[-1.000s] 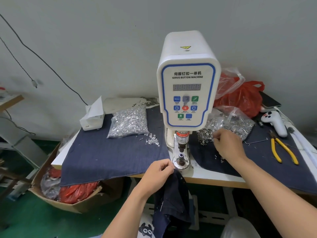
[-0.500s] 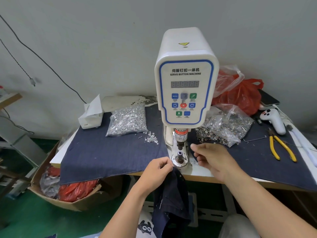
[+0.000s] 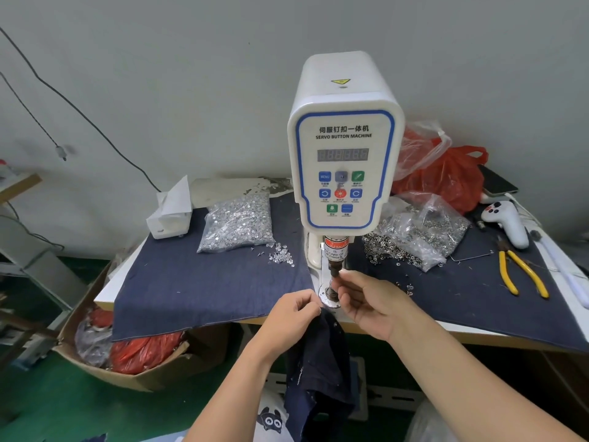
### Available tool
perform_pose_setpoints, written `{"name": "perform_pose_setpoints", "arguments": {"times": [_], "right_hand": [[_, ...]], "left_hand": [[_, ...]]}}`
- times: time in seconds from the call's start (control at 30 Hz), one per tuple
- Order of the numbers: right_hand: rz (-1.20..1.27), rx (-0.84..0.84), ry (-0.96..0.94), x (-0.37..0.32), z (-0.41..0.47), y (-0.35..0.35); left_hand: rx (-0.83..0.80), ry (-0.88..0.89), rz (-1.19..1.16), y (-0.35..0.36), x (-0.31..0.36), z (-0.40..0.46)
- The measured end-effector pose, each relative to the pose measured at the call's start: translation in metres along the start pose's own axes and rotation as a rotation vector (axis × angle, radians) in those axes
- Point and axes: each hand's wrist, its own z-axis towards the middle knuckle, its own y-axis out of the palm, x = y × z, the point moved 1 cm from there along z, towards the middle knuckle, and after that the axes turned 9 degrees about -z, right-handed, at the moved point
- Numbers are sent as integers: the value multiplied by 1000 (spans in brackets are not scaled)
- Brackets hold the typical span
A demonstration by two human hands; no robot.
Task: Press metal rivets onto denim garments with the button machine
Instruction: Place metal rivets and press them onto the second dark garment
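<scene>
Gripping denim garment point(image 3: 318, 355), left hand point(image 3: 291, 317) sits below right hand point(image 3: 371, 303).

The left hand point(image 3: 291, 314) grips the dark denim garment point(image 3: 322, 371) below the button machine point(image 3: 344, 154), while the right hand point(image 3: 371, 303) holds its fingertips at the press head point(image 3: 334, 266).

A plain grey wall point(image 3: 191, 74) with a hanging black cable point(image 3: 86, 119) rises behind the table point(image 3: 478, 331); green floor point(image 3: 38, 406) below
</scene>
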Motion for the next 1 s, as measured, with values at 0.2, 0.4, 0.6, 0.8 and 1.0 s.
{"name": "perform_pose_setpoints", "arguments": {"times": [0.2,0.4,0.6,0.8,1.0], "right_hand": [[26,-15,4,1,3,-1],[4,-36,-2,1,5,-2],[59,-19,-20,3,5,-1],[-74,-51,-106,2,-2,-13],[-829,132,-460,12,-13,-35]], "left_hand": [[2,-10,1,0,1,0],[-1,-8,23,-1,-1,0],[2,-12,32,-2,-2,0],[-14,-28,-2,-3,0,-1],[-75,-53,-169,-6,4,-5]]}}
